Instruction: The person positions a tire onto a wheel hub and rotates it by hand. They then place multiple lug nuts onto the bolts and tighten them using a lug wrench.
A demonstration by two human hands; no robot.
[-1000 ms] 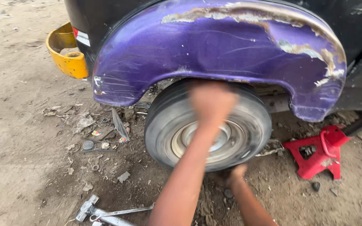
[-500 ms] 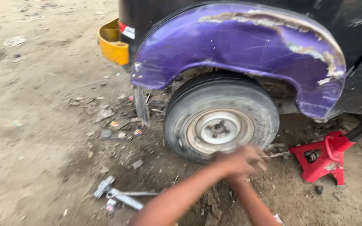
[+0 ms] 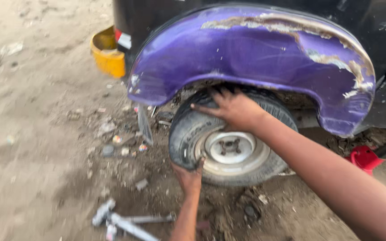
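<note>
My right hand (image 3: pixel 233 109) spread atop the wheel (image 3: pixel 228 138), left hand (image 3: pixel 188 176) cupping beneath (blurry, probably gripping): it could drop, pinching fingers.

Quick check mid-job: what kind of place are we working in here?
Likely an open-air roadside repair spot: bare dirt ground, a wheel under a worn purple fender, metal tools lying in the dirt and a red jack.
</note>
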